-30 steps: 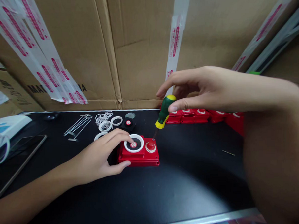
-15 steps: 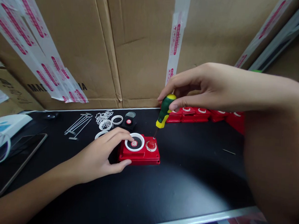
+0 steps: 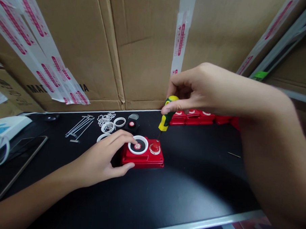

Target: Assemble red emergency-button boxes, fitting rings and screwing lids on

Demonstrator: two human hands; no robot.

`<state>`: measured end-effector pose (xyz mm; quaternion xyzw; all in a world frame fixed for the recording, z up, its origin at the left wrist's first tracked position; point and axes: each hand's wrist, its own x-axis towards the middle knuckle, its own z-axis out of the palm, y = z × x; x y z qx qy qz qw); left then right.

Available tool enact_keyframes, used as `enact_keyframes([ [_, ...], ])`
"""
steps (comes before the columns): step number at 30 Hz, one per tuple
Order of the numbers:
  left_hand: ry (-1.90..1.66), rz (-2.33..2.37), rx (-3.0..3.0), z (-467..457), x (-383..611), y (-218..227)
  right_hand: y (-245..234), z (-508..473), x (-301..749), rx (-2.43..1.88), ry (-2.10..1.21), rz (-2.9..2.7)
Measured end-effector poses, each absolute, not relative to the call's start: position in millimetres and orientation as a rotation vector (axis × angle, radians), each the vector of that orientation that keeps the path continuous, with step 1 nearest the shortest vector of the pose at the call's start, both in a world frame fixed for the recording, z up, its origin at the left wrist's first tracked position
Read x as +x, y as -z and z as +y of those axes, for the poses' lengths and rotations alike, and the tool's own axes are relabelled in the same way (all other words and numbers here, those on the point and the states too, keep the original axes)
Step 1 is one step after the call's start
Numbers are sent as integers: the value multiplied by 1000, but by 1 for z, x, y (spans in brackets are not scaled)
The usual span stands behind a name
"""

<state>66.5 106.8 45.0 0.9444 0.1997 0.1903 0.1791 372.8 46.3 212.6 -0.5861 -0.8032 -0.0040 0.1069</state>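
A red box-shaped housing (image 3: 143, 163) lies on the black table, with a white ring (image 3: 146, 148) around a dark round dial on its left and a red knob (image 3: 155, 147) on its right. My left hand (image 3: 110, 153) grips the housing's left side, fingers over the white ring and thumb along the front. My right hand (image 3: 191, 92) is closed on a green-and-yellow screwdriver (image 3: 163, 122), held nearly upright. The screwdriver's tip meets a small screw (image 3: 157, 140) at the housing's back right corner, behind the knob.
Behind the housing lie white rings (image 3: 120, 122), a ring holding small screws (image 3: 108, 127), white loops (image 3: 106, 118) and a black dial piece (image 3: 131, 124). Metal rods (image 3: 78, 126) and a phone (image 3: 18, 169) are at left. More red housings (image 3: 192, 118) line the cardboard (image 3: 145, 53).
My right hand has turned around the screwdriver's handle, its wrist shifting a little left and its thumb now across the handle. The left hand and housing stay in place.
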Motion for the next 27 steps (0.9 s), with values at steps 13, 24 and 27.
enact_keyframes([
  [13, -541, 560, 2677, 107, 67, -45, -223, 30, 389, -1566, -520, -2333],
  [24, -557, 554, 2682, 107, 67, -45, -220, 33, 383, -1639, -366, -2348],
  [27, -558, 552, 2671, 107, 67, -45, -219, 35, 379, -1631, -340, -2368],
])
